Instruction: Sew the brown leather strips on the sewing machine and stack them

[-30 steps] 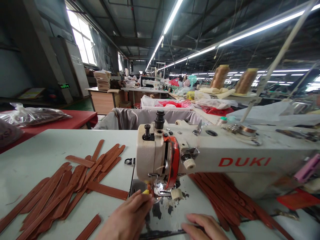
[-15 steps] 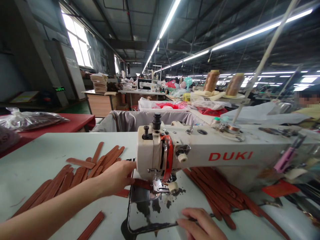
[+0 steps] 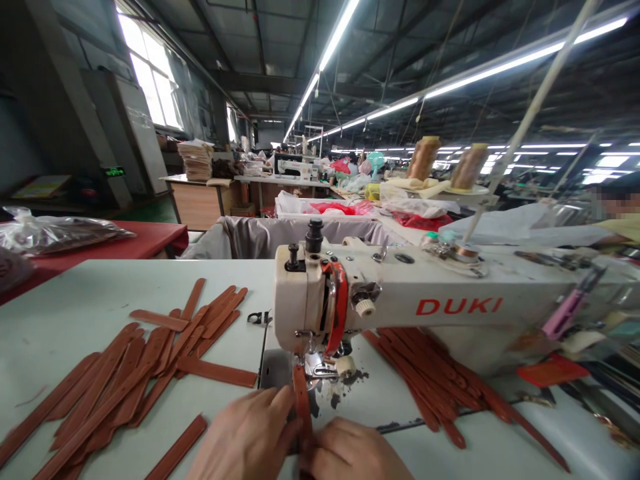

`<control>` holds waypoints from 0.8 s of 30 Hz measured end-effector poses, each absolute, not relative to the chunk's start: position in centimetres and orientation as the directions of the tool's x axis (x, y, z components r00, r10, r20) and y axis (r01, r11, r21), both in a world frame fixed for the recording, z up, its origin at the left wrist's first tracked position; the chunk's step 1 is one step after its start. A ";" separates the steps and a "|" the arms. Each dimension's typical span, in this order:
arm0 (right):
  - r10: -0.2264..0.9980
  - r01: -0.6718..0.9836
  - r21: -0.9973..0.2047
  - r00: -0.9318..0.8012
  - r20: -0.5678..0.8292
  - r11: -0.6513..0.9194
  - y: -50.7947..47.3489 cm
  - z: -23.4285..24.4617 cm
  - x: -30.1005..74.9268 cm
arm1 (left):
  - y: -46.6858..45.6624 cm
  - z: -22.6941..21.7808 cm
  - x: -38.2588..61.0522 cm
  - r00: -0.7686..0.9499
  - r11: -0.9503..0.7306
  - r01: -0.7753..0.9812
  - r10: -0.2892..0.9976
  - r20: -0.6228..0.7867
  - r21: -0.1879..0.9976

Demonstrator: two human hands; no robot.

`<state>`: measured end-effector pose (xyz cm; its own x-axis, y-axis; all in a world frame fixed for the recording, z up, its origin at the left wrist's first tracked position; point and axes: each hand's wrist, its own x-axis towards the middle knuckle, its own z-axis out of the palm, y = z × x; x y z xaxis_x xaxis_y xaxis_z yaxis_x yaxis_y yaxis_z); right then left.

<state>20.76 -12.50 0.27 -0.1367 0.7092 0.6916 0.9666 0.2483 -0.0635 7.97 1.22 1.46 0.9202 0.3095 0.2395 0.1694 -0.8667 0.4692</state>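
Observation:
Both hands sit close together at the front of a white DUKI sewing machine point(image 3: 400, 303). My left hand point(image 3: 245, 437) and my right hand point(image 3: 350, 453) pinch a narrow brown leather strap point(image 3: 301, 403) between them. The strap runs away from me, its far end under the presser foot point(image 3: 313, 363). The fingers of both hands are closed on its near part.
Several loose brown straps point(image 3: 125, 373) lie piled on the pale table point(image 3: 65, 313) at the left, and another bundle of straps point(image 3: 440, 387) lies under the machine arm at the right. Two thread cones point(image 3: 450, 163) stand behind. A red table point(image 3: 145, 240) with plastic bags is far left.
My left hand has pulled back from the strap pile with one strap and laid it under the presser foot. My right hand has moved left to meet it.

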 end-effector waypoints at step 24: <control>0.659 0.977 -0.203 0.107 0.744 0.071 -14.3 0.7 23.8 | 2.0 1.0 8.0 0.765 -0.979 -0.108 0.029 0.644 0.172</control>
<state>23.78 -14.28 0.73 0.1070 0.6591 0.7444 0.9765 0.0713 -0.2034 8.02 1.96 0.96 0.7646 0.0291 0.6438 -0.1076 -0.9792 0.1721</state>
